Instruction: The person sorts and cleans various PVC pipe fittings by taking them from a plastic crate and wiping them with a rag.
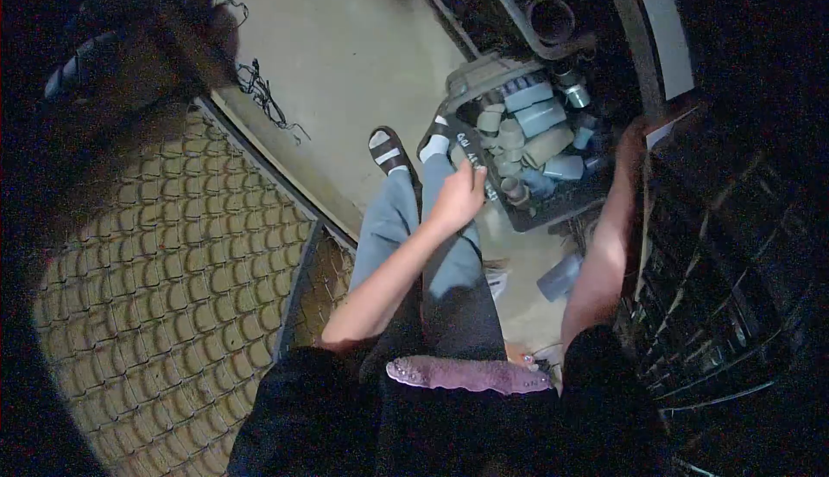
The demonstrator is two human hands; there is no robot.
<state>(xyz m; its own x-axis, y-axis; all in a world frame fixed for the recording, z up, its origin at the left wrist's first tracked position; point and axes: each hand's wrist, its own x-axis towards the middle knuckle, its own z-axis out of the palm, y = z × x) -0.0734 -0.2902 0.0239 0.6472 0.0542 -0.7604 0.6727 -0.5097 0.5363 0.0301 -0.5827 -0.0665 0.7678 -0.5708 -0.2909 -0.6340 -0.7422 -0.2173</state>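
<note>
Landmark: dark tray (542, 220), low down ahead of the person, lettering on its left rim, loaded with pipe-like fittings (511, 136). Fittings are short, mostly pale grey and blue-grey, piled loosely; a shiny cylindrical piece (577, 95) sits at the tray's far right part. Left hand (462, 194) is at the tray's left rim, over the lettering; fingers close together, but can't tell whether they grip the rim or only rest there. Right hand (649, 129) is to the right of the tray, by the lower end of a pale strip (678, 45); it's dark and blurred, so can't tell if its fingers are wide, narrow or holding the strip. Blue-grey cylinder (561, 277) lies on the floor (345, 45) just below the tray in view. Beyond the tray: dark curved frame with a round ring-like opening (551, 19). Left of the tray: the person's feet in dark sandals (388, 150), then thin black wires (263, 97) farther left on the floor. Lower left of the tray, well apart: tan surface with a mesh pattern (173, 278). Pinkish-purple item (466, 373) shows at the person's waist. Lighting's poor, edges dark.
</note>
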